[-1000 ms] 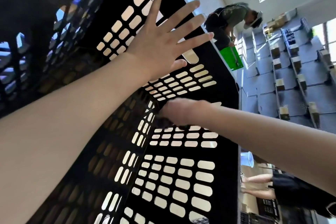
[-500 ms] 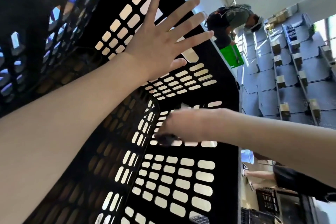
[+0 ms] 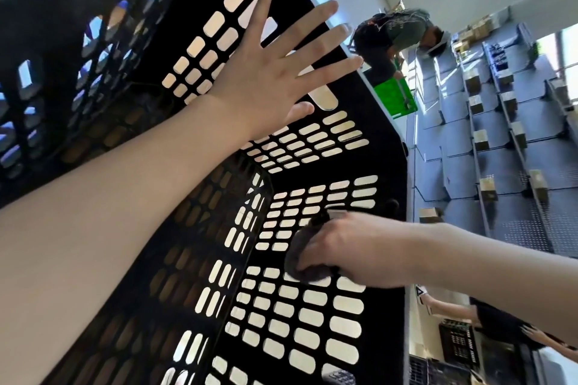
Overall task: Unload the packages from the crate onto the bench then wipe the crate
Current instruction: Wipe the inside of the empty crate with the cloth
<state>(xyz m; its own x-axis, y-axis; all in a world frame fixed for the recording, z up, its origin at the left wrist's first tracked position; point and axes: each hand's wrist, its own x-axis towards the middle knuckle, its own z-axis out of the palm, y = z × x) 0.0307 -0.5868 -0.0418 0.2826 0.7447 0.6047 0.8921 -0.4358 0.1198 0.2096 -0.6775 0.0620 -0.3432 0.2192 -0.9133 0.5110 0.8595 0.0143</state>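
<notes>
A black slotted plastic crate (image 3: 384,316) fills most of the view, and I look into its inside. No packages show in it. My left hand (image 3: 266,72) lies flat with fingers spread against an inner wall near the top. My right hand (image 3: 347,247) grips a dark grey cloth (image 3: 300,256) and presses it on another slotted inner wall, lower right of the corner.
Beyond the crate's rim at the right, a person (image 3: 394,34) bends over a green crate (image 3: 395,97). Grey benches (image 3: 500,150) with small boxes stretch behind. Another black crate (image 3: 459,344) and a second person's arm appear at lower right.
My right hand with the cloth has slid down and to the right along the inner wall. My left hand has stayed flat in the same place.
</notes>
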